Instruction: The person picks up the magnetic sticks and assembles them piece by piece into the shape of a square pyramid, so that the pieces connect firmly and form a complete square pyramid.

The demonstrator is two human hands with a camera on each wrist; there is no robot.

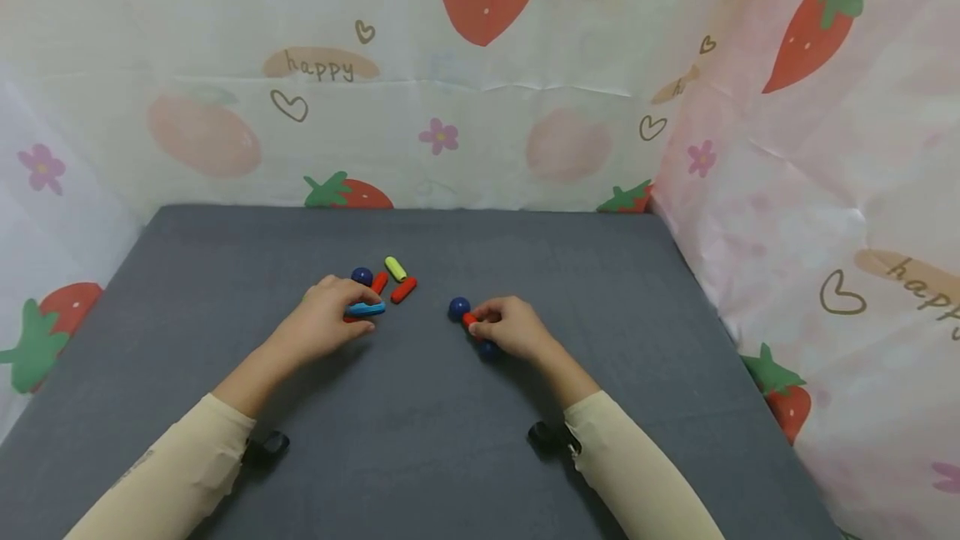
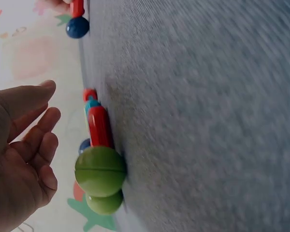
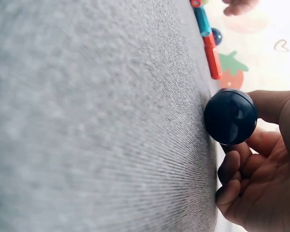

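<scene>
My right hand [image 1: 513,327] pinches a short red rod [image 1: 469,321] between thumb and fingers. Dark blue balls sit at both ends of it, the far one [image 1: 460,308] in plain sight, the near one [image 3: 230,116] large in the right wrist view. Over a light blue rod [image 1: 365,308] hovers my left hand [image 1: 326,319], fingers loosely bent and apart from the pieces in the left wrist view. Beyond that hand lie another blue ball [image 1: 362,276], two red rods [image 1: 403,290] and a yellow-green rod [image 1: 395,268]. Two green balls [image 2: 100,171], beside a red rod, are hidden from the head view.
A dark grey cloth [image 1: 420,440] covers the table. Behind it hangs a pale curtain [image 1: 480,132] with strawberry prints, and similar sheets stand at both sides. Small black devices [image 1: 546,438] are worn at the wrists.
</scene>
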